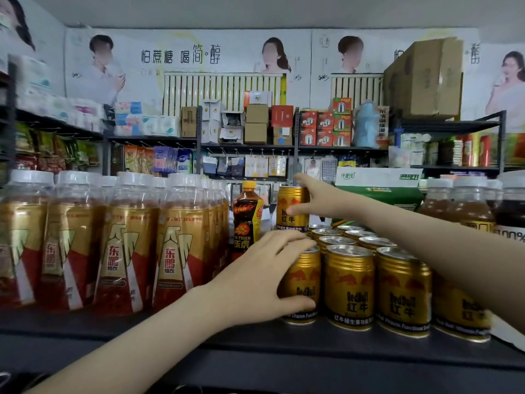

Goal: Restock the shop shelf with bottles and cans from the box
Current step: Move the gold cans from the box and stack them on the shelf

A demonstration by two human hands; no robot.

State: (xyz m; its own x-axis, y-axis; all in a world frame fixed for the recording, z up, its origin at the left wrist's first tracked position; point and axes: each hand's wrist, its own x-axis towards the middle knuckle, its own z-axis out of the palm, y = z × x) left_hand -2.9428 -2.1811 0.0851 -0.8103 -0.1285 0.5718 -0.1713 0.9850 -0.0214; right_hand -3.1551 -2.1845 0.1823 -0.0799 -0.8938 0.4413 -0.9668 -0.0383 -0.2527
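- L hand (pixel 255 277) wraps the front can (pixel 302 282). Fingers curl over its rim and side, thumb sits low on the label near the base. Firm hold.
- Front can is upright on the shelf (pixel 255 342), at the front edge, left end of the can rows (pixel 349 282).
- R hand (pixel 315 199) is at the back, forearm crossing above the can rows. Thumb presses the label of the raised can (pixel 289 207), fingers go round its far side, index lies out over the top. So it's gripping that can.
- Raised can is upright and higher than the rest, at the rear-left of the block. Can't tell if its base sits on the back lids or hangs just above them.
- Can rows: gold, packed touching, several deep, to the right of the front can.
- Tiger bottle (pixel 247 220), orange cap, stands just left of the raised can, btw the cans and the big bottles (pixel 125 245).
- Big bottles, white caps and gold/red labels, fill the shelf's left side in tight rows.
- Right bottles (pixel 468 206), also white-capped, stand at far right behind the R forearm.
- Green/white carton (pixel 377 177) lies behind the cans.
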